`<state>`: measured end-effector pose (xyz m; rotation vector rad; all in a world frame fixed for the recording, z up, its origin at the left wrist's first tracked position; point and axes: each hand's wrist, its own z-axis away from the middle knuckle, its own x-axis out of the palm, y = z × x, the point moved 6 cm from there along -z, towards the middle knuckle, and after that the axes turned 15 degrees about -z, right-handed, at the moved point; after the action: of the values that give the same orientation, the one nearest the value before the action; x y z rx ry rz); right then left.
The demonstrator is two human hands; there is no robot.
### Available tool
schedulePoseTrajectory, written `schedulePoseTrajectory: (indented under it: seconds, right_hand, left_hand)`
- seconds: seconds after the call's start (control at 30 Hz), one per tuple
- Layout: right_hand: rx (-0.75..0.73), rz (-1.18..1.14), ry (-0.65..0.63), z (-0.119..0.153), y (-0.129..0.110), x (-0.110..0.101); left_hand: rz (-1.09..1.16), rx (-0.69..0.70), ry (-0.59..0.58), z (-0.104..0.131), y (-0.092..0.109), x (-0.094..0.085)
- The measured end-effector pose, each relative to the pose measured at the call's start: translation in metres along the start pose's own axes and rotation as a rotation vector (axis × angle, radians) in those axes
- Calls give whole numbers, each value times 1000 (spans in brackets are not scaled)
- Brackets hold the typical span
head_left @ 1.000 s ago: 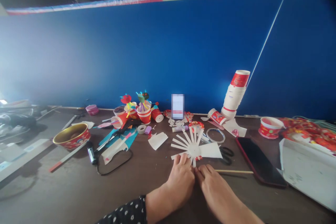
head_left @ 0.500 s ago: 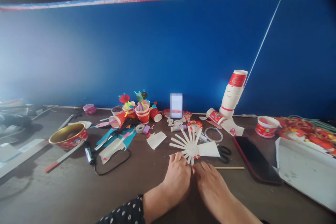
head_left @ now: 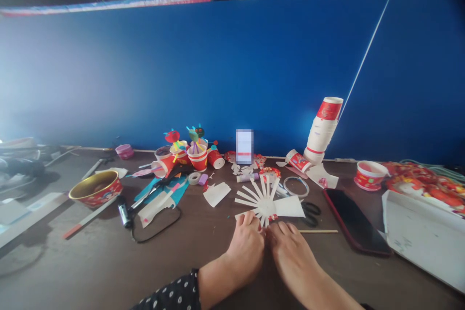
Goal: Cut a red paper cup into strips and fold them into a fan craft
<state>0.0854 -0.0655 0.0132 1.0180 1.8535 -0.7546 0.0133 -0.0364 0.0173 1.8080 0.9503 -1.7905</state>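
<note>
A paper cup cut into strips (head_left: 266, 207) lies splayed like a fan on the dark table, its white inner side up. One broad uncut section points right and bears a bit of red. At its near edge, my left hand (head_left: 247, 240) has its fingers curled around the ends of the strips. My right hand (head_left: 290, 247) is beside it, fingers bent and pinching at the same near strips. The two hands almost touch, and the fingertips are mostly hidden. Close to my right hand lie black-handled scissors (head_left: 311, 213) and a thin wooden stick (head_left: 318, 231).
A phone (head_left: 356, 220) and a white tray (head_left: 425, 237) lie to the right. Stacked paper cups (head_left: 321, 131) lean near the blue partition (head_left: 181, 68). Decorated cups (head_left: 198, 159), tape (head_left: 193, 178), a glue gun (head_left: 125, 210) and a golden-lined bowl (head_left: 96, 196) stand or lie leftward.
The top of a person's head has come into view above the blue partition. My hands stay at the near strips, with only slight finger movement.
</note>
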Motion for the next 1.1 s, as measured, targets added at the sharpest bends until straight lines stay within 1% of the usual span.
schedulePoseTrajectory:
  seconds: [0.07, 0.17, 0.23, 0.3, 0.4, 0.53, 0.77, 0.87, 1.1]
  right_hand:
    - [28, 12, -15, 1, 1, -2]
    - [73, 56, 12, 4, 3, -1]
    - [92, 80, 25, 7, 4, 4]
    - [106, 84, 16, 10, 5, 12]
    - [111, 92, 35, 12, 5, 19]
    - [91, 106, 46, 14, 4, 20]
    - [64, 156, 62, 14, 0, 13]
    - [63, 125, 89, 12, 1, 11]
    - [50, 96, 87, 7, 7, 13]
  left_hand:
    - [3, 9, 1, 0, 0, 0]
    - [40, -1, -39, -1, -1, 2]
    - [68, -17, -75, -2, -2, 3]
    - [90, -19, -68, -3, -2, 2]
    - [94, 6, -48, -5, 0, 2]
    - [31, 57, -91, -6, 2, 6]
    - [-6, 52, -33, -5, 1, 11]
    - [-12, 45, -11, -5, 2, 10]
    - [26, 4, 16, -8, -1, 8]
